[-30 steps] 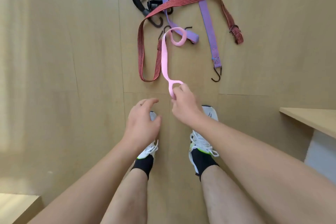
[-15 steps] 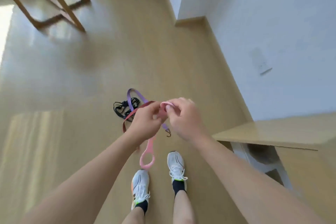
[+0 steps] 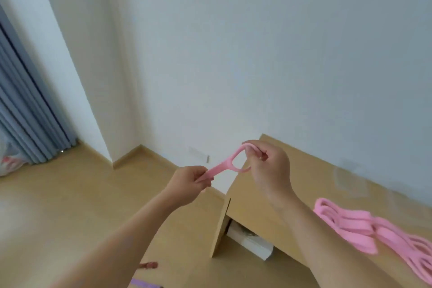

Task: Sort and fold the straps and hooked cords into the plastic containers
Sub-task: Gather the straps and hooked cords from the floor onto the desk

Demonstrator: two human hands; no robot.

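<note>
The tabletop at 4 o'clock already carries a pile of pink straps. Held in the air between both hands is one more pink strap. The right hand pinches its loop end and the left hand at 8 o'clock grips the gathered part. I judge folding is in hand; next it needs doubling flat and laying away. No container is visible.

I see both forearms reaching up mid-frame, my left hand and right hand each pinching with curled fingers.
</note>
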